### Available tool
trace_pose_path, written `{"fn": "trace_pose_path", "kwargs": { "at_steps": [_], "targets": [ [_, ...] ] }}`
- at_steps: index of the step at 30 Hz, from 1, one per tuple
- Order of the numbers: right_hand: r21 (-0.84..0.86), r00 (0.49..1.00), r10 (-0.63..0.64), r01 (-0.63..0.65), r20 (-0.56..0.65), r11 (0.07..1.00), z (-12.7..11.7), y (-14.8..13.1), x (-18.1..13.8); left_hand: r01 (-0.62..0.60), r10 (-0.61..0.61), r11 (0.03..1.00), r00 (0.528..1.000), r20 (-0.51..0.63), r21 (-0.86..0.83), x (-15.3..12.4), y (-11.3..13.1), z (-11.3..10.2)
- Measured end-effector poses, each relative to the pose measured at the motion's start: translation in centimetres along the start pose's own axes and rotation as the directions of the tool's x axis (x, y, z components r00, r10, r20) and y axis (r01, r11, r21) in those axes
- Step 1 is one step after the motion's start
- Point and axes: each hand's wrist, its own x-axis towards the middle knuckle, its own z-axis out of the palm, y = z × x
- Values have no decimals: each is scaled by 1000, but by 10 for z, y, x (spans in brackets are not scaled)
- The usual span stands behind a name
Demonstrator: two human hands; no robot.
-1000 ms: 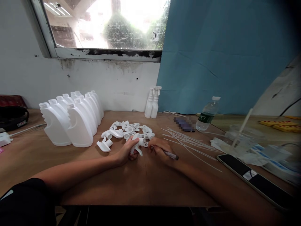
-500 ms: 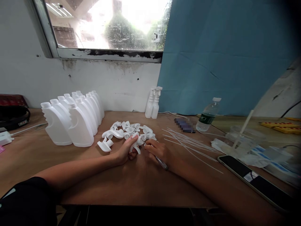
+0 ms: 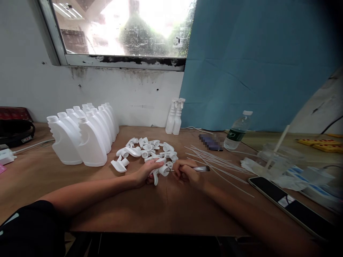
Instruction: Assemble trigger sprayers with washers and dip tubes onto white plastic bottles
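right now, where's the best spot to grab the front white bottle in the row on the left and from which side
Probably the waist just under the threaded neck of the front bottle, where its front edge is notched into a handle-like recess. Come from the right, open-table side: the left hand is nearest, while another bottle stands close on its left and the row crowds behind.

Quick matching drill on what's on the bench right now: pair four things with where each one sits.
Things:
1. spray trigger head
2. pen-like tool
3. empty white bottles
4. water bottle

Places:
A. standing in rows at the table's left
B. in the left hand
C. upright by the blue sheet
D. in the right hand

Pairs: 1-B, 2-D, 3-A, 4-C
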Motion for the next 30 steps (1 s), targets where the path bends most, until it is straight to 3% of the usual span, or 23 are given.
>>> {"fn": "trace_pose_path", "kwargs": {
  "at_steps": [3, 5, 10, 15, 19, 22, 25, 26, 28, 30],
  "targets": [
    [231, 994, 101, -91, -30, 969, 2, 10, 1, 21, -22, 999, 999, -25, -32, 2, 0, -3],
    [298, 993, 107, -90, -41, 950, 4, 14, 2, 43, -46, 998, 998, -50, -51, 3, 0, -4],
    [299, 998, 48, -33, -44, 954, 5, 15, 3, 56, -63, 995, 995, -82, -79, 3, 0, -7],
    [457, 978, 207, -195, 24, 868, 6, 12, 9, 97, -110, 985, 990, -92, -140, 5, -1, -11],
    [424, 986, 162, -136, -27, 896, 12, 10, 9, 125, -140, 973, 988, -69, -195, 8, -1, -16],
    [304, 993, 102, -80, -58, 949, 13, 11, 8, 147, -155, 966, 988, -18, -214, 9, -1, -20],
    [-101, 990, -139, 137, -11, 985, 8, 17, 8, 129, -127, 966, 992, 22, -222, 9, -1, -20],
    [-283, 967, -251, 252, 40, 925, 5, 19, 8, 125, -123, 965, 992, 24, -229, 9, -1, -19],
    [-570, 894, -417, 432, 166, 699, 0, 23, 9, 131, -132, 961, 991, 12, -244, 8, -1, -17],
    [-698, 841, -485, 497, 240, 516, -3, 25, 11, 128, -132, 959, 991, 2, -254, 8, 0, -15]
  ]
}}
